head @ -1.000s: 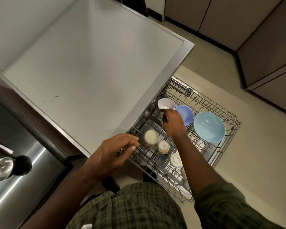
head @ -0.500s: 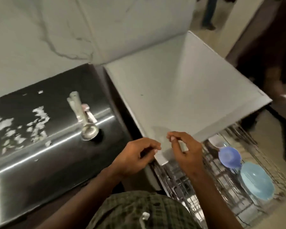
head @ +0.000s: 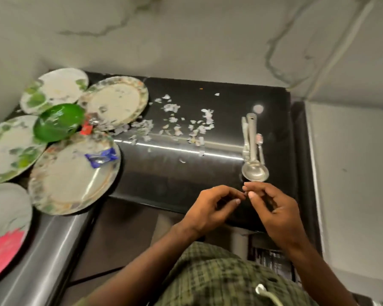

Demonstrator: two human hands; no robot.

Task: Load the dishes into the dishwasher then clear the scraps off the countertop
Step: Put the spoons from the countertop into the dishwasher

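Several dirty floral plates [head: 75, 173] lie overlapping at the left of the black countertop [head: 186, 173], with a green bowl [head: 58, 122] on top of them. A blue wrapper [head: 101, 157] rests on the nearest plate. White scraps [head: 175, 122] are strewn across the middle. A steel ladle [head: 253, 166] and small spoons [head: 260, 144] lie at the right. My left hand [head: 210, 208] and my right hand [head: 272, 206] hover side by side over the counter's front edge, just below the ladle bowl. Their fingers are loosely curled, the tips nearly meeting, and they hold nothing.
A white raised surface [head: 352, 173] borders the counter on the right, and a marble wall [head: 186, 40] stands behind. A plate with a pink patch [head: 2, 235] sits at the far left edge. A bit of dishwasher rack [head: 268, 259] shows below my right wrist.
The view swung left from the dishwasher rack to the countertop. Both hands came up from the rack and now hover together near the ladle. The plates have come into view.
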